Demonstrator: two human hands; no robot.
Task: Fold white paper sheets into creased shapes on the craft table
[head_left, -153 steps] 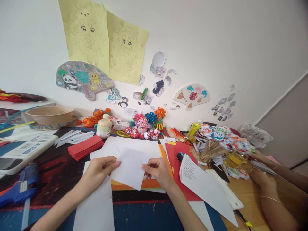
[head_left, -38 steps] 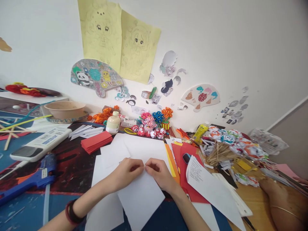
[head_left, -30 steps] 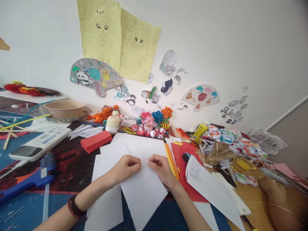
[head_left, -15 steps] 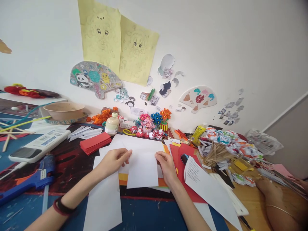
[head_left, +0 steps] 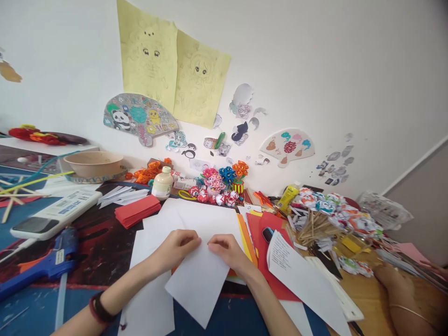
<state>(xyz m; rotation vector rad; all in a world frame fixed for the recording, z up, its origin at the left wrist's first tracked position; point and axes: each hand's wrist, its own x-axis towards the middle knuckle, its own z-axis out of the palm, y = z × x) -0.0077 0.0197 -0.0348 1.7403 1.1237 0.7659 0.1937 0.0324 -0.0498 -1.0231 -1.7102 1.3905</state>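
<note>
While it sits slantwise, the held paper (head_left: pixel 200 289) looks plain white.

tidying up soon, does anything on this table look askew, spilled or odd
No spill stands out. The sheet with writing lies askew over the red paper, its far end curled, and the yellow bottle seems to lean at the right. The small white sheet being handled shows no visible damage.
</note>
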